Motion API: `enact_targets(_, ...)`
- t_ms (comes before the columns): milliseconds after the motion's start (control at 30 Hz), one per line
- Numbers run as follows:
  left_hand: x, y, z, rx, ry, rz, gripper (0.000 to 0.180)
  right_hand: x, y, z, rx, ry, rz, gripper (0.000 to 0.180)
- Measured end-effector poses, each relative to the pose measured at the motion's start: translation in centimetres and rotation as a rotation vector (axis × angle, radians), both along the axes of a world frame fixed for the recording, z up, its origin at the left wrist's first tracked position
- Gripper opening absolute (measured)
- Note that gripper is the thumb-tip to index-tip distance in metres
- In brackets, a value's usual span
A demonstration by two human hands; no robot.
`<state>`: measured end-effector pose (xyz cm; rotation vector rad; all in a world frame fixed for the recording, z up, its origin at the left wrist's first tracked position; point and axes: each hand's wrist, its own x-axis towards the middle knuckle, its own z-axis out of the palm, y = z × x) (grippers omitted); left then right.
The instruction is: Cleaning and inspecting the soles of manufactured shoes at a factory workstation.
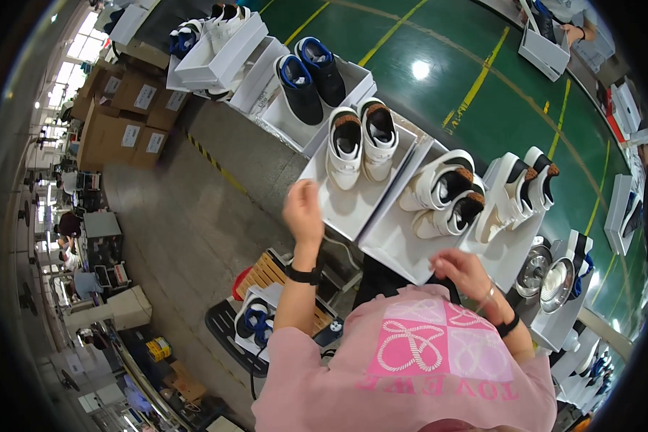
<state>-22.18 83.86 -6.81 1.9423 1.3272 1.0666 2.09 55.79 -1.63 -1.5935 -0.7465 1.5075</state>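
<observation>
My left hand (304,212) is at the outer left rim of a white shoe box (345,218); its fingers are blurred, and I cannot tell whether they grip the rim. A pair of white sneakers (345,151) with dark linings and brown heel patches stands tilted in that box. My right hand (462,271) hovers by the near right corner of a second white box (399,252), fingers loosely bent and apart, nothing visible in them. Inside the second box, two similar white sneakers (439,183) lie leaning on each other.
More boxed shoes line the bench: black-and-blue sneakers (301,90) to the left, white sneakers (515,191) to the right, beside round metal lamps (556,284). A chair (227,327) holds another shoe box. Cartons (126,122) are stacked far left. Another person's hand (573,33) holds a box top right.
</observation>
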Motion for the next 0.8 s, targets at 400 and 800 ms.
enact_targets(400,-1.8,18.9,-2.9,-0.992,-0.14,0.039,0.074,-9.3,-6.5,-9.0,-0.36,0.167,-0.762,0.047)
enact_targets(800,-3.1,29.8,-8.7,-0.931,-0.321,0.07,0.051,-10.7,-0.5,-12.3,-0.225,0.176,-1.068,0.064)
